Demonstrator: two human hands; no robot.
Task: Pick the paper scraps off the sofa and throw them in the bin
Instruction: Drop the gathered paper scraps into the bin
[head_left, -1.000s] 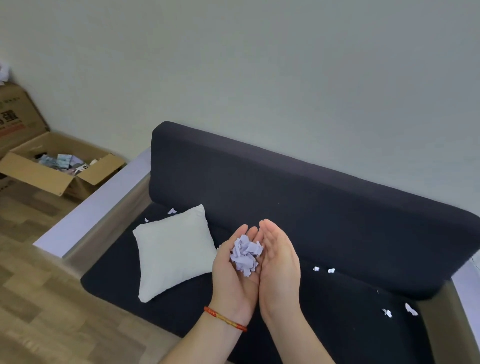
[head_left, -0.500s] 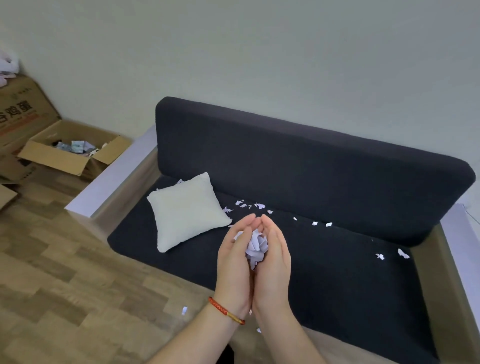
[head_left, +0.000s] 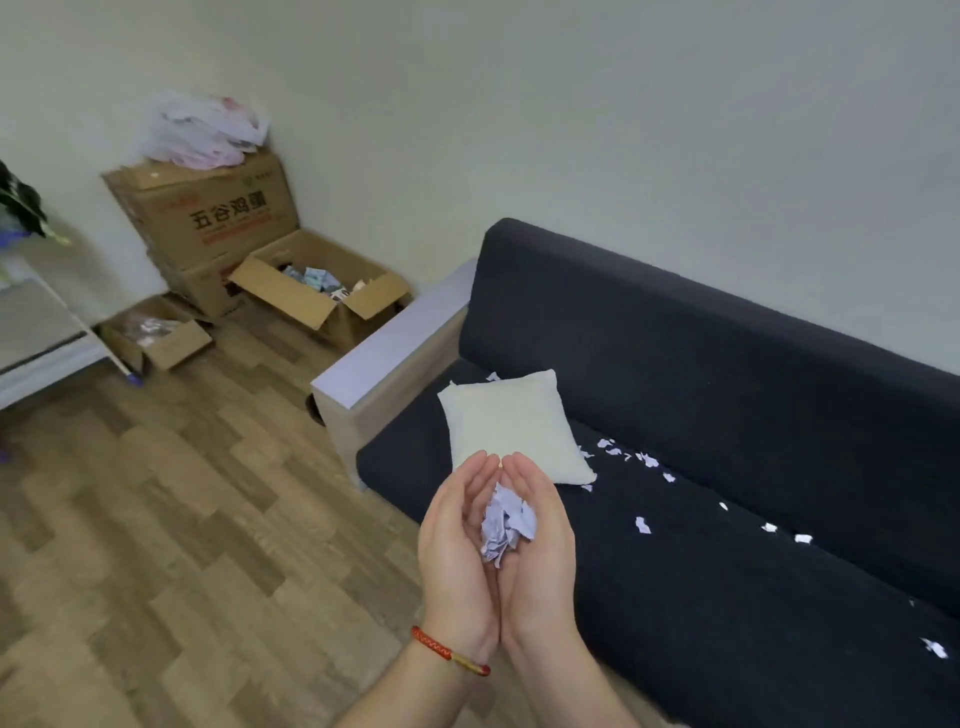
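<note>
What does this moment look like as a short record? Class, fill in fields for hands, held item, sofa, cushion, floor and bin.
hands: left hand and right hand cupped together, palms up
held item: bunch of pale crumpled paper scraps cradled between both palms
sofa: dark fabric sofa with loose white paper bits scattered on its seat
cushion: white square cushion at the sofa's left end
floor: wood-pattern floor, brown cardboard boxes by the wall
bin: none clearly visible

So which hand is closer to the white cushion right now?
Neither clearly: left hand and right hand, cupped together around the paper scraps, both have fingertips overlapping the white cushion's near edge.
</note>
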